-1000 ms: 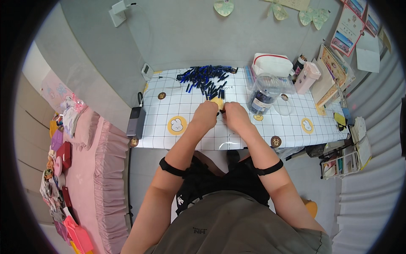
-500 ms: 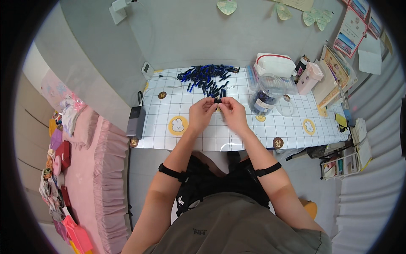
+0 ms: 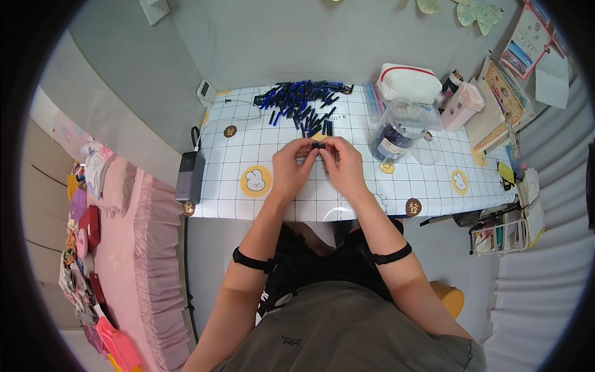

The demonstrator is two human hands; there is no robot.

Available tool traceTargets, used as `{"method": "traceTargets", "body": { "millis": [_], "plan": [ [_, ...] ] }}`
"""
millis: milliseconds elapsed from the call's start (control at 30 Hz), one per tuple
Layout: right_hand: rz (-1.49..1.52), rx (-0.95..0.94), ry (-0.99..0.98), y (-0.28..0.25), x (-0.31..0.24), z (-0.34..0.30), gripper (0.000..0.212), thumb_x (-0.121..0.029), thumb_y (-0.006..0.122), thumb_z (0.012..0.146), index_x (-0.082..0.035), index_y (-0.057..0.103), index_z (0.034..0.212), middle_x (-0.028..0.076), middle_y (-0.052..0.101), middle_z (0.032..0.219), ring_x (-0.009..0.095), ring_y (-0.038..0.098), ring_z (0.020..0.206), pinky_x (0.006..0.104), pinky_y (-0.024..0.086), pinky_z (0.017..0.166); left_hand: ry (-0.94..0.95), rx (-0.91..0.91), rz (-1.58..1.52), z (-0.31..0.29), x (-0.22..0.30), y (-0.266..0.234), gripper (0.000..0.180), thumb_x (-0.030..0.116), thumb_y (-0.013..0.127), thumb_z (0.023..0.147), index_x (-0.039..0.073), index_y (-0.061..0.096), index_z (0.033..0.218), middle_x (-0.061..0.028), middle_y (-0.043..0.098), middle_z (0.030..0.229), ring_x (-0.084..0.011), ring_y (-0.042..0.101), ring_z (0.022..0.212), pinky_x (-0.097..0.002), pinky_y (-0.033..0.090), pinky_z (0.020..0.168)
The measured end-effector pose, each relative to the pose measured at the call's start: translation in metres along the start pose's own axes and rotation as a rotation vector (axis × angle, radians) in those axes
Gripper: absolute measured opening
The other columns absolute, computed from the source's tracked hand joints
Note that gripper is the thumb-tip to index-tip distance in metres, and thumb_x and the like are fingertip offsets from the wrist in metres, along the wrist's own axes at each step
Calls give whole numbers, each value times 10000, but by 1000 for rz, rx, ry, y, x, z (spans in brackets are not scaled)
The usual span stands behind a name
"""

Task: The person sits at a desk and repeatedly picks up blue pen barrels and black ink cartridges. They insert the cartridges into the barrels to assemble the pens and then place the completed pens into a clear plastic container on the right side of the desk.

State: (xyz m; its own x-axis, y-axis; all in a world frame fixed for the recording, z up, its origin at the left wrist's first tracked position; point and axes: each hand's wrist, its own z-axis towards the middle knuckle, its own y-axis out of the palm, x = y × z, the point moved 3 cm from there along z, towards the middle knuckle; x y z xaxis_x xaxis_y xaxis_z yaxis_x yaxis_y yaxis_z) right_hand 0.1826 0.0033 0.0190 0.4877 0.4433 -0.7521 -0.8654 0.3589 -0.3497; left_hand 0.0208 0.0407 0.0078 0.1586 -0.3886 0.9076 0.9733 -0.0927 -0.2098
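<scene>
My left hand (image 3: 294, 166) and my right hand (image 3: 346, 167) meet over the middle of the table. Their fingertips pinch a few short dark ink cartridges (image 3: 318, 146) from both sides; the fingers hide part of them, so I cannot tell how many. Just beyond my fingers lies a loose pile of dark blue and black ink cartridges (image 3: 300, 102), spread toward the wall. Two or so cartridges (image 3: 327, 128) lie side by side at the pile's near edge. To the right, a clear plastic jar (image 3: 392, 137) holds more dark cartridges.
A round clear lid (image 3: 426, 154) lies beside the jar. Behind stand a white pouch (image 3: 409, 82), a pink box (image 3: 463, 106) and notebooks (image 3: 499, 102). A grey power bank (image 3: 190, 178) is at the table's left edge, with a cable. The white grid tablecloth (image 3: 291, 201) covers the table.
The view has shifted slightly. Both hands stay together at nearly the same spot, still pinching the cartridges, with the fingers slightly rearranged around them. The pile looks the same.
</scene>
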Motion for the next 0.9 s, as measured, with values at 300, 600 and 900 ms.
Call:
{"method": "traceTargets", "body": {
  "millis": [300,600,900],
  "plan": [
    [-14,-13,37,-2,1,-1,182,11,752,967,-4,708,1143,154,752,1018,330,744,875,407,600,774,24,-3,76,-1,6,-2,212,-3,825,978,-42,787,1183,-118,835,1098,-182,816,981,-290,628,882],
    [-54,1,51,-1,4,-2,194,-19,769,974,-11,780,1168,174,792,1052,354,758,880,413,608,781,30,1,103,-1,13,-2,234,10,826,979,-7,823,1213,-123,835,1121,-190,816,992,-286,628,885],
    [-28,10,76,-4,-2,-1,206,-14,771,976,-13,790,1181,168,796,1030,331,772,831,384,614,743,20,-16,74,-1,11,-1,229,1,818,986,-20,812,1213,-126,829,1134,-187,813,1000,-288,627,896]
  ]
}}
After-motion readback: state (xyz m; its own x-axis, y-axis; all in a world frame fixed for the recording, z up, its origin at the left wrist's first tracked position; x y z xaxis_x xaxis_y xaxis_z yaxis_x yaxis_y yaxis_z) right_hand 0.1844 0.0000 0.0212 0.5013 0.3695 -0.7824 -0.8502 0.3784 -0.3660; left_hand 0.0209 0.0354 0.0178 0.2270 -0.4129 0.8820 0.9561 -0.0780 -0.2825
